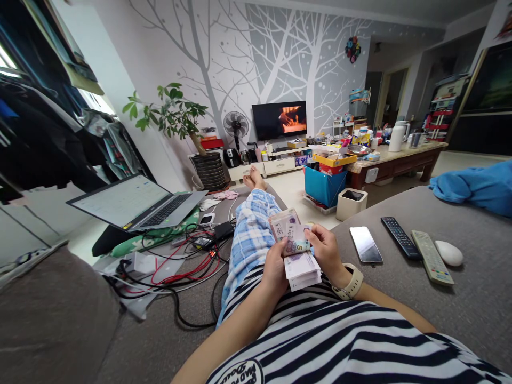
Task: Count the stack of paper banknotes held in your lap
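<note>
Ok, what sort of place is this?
Most likely a home living room: there's a gray sofa, a television by the far wall, and a low wooden table crowded with items.

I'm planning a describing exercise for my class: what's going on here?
A person on a grey sofa is holding several banknotes. The left hand grips their left side; the right hand pinches their upper right. An open laptop stands to the person's left; a phone and two remote controls lie to the right.
</note>
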`<state>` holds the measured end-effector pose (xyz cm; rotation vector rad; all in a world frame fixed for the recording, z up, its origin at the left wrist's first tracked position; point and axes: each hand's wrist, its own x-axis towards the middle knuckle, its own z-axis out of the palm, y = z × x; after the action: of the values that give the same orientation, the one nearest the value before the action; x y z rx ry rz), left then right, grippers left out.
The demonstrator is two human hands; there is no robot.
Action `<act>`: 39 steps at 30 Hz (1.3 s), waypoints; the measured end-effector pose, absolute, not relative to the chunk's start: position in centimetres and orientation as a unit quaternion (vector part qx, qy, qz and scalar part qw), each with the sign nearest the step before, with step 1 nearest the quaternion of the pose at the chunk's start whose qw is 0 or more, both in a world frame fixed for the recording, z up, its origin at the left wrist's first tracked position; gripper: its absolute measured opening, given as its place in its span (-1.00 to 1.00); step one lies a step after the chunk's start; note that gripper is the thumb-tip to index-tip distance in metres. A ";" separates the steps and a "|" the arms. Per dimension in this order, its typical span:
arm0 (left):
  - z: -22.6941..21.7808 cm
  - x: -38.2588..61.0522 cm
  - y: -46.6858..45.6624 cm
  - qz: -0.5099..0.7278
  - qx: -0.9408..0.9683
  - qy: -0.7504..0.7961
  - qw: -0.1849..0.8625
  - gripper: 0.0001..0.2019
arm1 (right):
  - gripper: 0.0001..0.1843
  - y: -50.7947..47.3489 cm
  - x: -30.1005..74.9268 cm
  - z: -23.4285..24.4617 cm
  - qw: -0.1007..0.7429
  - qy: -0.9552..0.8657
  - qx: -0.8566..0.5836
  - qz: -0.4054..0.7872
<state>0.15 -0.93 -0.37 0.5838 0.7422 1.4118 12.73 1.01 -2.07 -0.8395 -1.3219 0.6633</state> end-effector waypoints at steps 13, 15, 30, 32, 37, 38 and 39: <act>-0.9 -0.1 -0.7 0.623 0.296 0.337 0.641 -0.78 | -0.69 -1.0 12.7 -1.0 0.663 -0.623 -0.327 0.254; -0.7 -0.2 -0.9 0.623 0.313 0.347 0.628 -0.82 | -0.73 -1.1 12.6 -1.0 0.663 -0.624 -0.320 0.262; 0.2 -0.2 -1.7 0.626 0.343 0.334 0.615 -0.88 | -0.74 -1.2 12.6 -1.0 0.673 -0.621 -0.303 0.264; 0.0 -0.3 -1.6 0.629 0.354 0.335 0.606 -0.89 | -0.73 -1.2 12.6 -0.9 0.673 -0.623 -0.301 0.263; -0.1 -0.3 -1.4 0.625 0.364 0.336 0.604 -0.87 | -0.70 -1.4 12.6 -0.8 0.667 -0.630 -0.302 0.260; -0.1 -0.3 -1.4 0.621 0.357 0.334 0.613 -0.84 | -0.69 -1.4 12.6 -0.8 0.666 -0.631 -0.302 0.261; -0.1 -0.3 -1.4 0.617 0.347 0.332 0.623 -0.81 | -0.69 -1.5 12.6 -0.8 0.665 -0.631 -0.302 0.261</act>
<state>-0.30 -1.36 -0.15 0.7979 0.7634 1.4180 12.64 -1.47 -0.77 -0.6809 -1.4261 0.5900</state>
